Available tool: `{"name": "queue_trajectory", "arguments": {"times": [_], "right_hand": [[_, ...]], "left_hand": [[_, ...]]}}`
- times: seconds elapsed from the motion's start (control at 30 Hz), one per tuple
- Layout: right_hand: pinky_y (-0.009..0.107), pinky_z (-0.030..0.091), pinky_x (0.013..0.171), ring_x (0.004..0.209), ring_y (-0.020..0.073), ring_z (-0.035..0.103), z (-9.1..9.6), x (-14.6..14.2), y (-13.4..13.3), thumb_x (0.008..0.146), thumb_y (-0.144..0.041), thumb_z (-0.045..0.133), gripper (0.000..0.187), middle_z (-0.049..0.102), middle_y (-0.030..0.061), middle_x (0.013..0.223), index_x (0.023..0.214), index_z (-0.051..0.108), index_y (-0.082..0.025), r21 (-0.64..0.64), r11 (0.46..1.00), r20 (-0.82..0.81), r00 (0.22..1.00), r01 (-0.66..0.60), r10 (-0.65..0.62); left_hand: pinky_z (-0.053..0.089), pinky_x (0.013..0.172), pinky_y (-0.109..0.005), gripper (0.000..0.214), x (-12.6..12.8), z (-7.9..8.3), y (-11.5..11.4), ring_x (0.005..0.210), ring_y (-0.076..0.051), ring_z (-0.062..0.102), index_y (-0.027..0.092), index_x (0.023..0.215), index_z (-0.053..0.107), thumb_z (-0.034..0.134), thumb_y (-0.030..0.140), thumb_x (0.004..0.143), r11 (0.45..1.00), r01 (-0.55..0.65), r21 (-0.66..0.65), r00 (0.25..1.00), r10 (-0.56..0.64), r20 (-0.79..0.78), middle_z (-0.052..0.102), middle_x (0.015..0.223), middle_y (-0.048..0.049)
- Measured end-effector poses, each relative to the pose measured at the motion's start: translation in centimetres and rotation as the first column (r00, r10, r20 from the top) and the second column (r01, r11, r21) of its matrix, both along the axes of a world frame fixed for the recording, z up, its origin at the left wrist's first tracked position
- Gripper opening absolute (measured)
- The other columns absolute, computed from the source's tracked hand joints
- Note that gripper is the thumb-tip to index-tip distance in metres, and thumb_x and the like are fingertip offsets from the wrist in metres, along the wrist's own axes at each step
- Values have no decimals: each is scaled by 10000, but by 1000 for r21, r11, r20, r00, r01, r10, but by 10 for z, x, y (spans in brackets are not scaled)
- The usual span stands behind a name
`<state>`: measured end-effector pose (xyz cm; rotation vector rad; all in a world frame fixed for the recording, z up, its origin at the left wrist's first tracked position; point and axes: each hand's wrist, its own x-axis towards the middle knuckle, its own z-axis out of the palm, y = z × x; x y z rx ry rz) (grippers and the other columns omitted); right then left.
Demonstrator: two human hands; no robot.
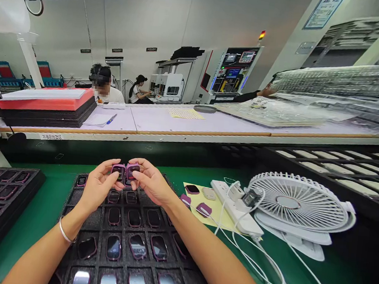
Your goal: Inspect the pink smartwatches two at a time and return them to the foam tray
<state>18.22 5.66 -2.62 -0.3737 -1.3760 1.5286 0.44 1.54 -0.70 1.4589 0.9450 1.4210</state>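
Left hand (102,184) and right hand (151,181) meet above the far edge of the black foam tray (123,232), each pinching one purple watch between thumb and fingers. The left watch (118,170) and right watch (132,170) are held side by side, dark faces toward the person; at this size it is hard to tell whether their inner edges touch. Neither hand is nearer to the pair as a whole. Below, the tray rests on the green surface (54,191), its seated watches (138,247) mostly with long axes running from near edge to far edge. Beyond the tray's right edge, closer to the right hand, a yellow sheet (215,211) carries several small pieces.
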Motion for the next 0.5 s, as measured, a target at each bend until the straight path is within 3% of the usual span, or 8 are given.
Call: {"name": "queue_trajectory", "arguments": {"times": [0.3,0.5], "right_hand": [[255,488,580,576,91,582,-2,-1,0,753,-217,761,381,622,-8,886,1106,617,-231,-17,1000,-11,1000,-5,5],[264,475,569,578,102,574,-6,-1,1,779,-248,741,350,632,2,881,1107,621,-228,-22,1000,-7,1000,-9,9]], "left_hand": [[608,645,-294,427,-2,-3,0,650,-141,709,184,1215,584,637,269,799,999,35,-7,998,-35,45,661,1032,-58],[607,637,-300,442,-2,-5,0,640,-147,708,176,1206,589,643,268,777,999,44,-18,997,-43,63,670,1023,-64]]}}
